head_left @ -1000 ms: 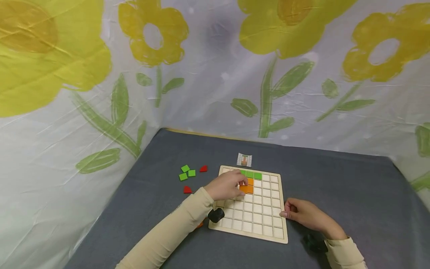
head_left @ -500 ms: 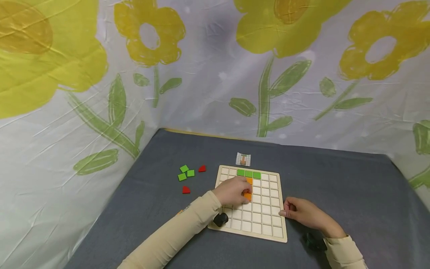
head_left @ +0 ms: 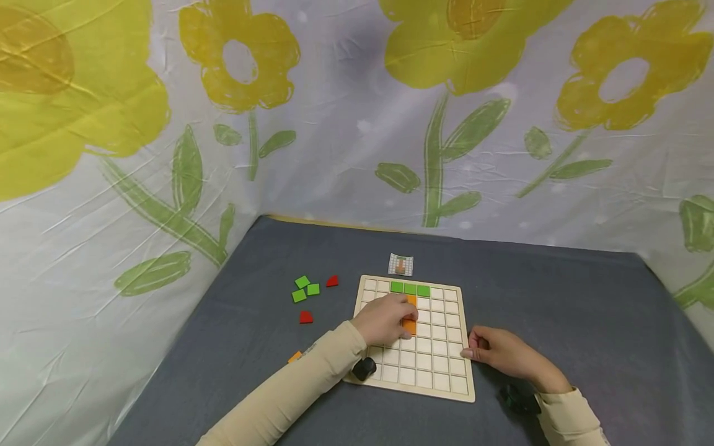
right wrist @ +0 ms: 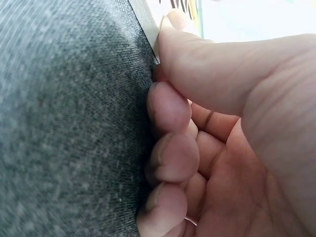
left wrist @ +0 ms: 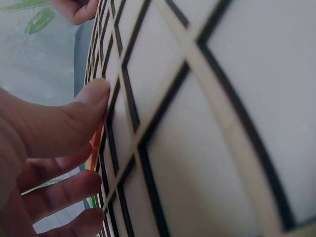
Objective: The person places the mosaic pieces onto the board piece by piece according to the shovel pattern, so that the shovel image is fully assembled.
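My left hand [head_left: 385,319] reaches over the wooden grid board [head_left: 440,393], thumb and fingers bent down at an orange square tile [head_left: 409,327] in the column under the green row. In the left wrist view the thumb [left wrist: 94,94] presses at the grid, with an orange edge [left wrist: 98,140] showing beside it. Another orange tile [head_left: 411,300] lies just above, partly covered by the fingers. Three green tiles [head_left: 409,288] fill part of the far row. My right hand [head_left: 502,353] grips the board's right edge, thumb on top [right wrist: 173,34] and the other fingers curled against the cloth.
Several loose green tiles [head_left: 299,295] and two red quarter-round pieces [head_left: 305,317] lie left of the board. An orange piece [head_left: 295,357] peeks out by the left sleeve. A small pattern card [head_left: 400,265] lies beyond the board on the dark grey cloth [head_left: 530,279].
My left hand has shifted right and slightly nearer with an orange tile, which now sits lower in the orange column. The right hand stays at the board's edge.
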Action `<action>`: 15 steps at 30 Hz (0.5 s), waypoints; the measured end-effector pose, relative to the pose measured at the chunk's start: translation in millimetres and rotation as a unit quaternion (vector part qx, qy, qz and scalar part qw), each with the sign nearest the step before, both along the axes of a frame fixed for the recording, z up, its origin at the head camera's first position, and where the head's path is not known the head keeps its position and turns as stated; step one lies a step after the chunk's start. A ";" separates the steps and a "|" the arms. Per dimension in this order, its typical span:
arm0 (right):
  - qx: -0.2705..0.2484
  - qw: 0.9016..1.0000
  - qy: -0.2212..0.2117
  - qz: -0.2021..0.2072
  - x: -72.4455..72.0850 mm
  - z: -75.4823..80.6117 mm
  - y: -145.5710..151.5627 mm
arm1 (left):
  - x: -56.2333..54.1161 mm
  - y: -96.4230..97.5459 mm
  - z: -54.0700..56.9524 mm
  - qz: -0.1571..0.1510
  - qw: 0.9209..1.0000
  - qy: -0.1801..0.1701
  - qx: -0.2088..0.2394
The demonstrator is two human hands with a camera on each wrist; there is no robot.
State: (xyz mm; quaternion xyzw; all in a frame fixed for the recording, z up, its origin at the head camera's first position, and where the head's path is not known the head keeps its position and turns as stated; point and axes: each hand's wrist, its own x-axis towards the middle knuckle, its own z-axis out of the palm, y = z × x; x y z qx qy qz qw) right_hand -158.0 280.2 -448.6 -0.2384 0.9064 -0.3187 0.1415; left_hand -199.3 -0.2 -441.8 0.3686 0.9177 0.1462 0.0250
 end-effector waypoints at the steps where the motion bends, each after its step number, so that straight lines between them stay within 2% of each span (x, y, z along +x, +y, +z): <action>1: 0.000 1.000 0.000 0.000 -0.1 0.1 -0.1 | 0.3 -0.6 0.4 0.000 1.000 -0.001 0.001; 11: 0.003 1.000 -0.002 -0.002 -0.3 0.3 -0.4 | 1.2 -2.4 0.2 -0.001 1.000 0.008 -0.006; 15: 0.007 1.000 -0.003 -0.003 -0.2 0.8 -0.8 | 2.9 -6.2 1.6 -0.004 1.000 0.005 0.007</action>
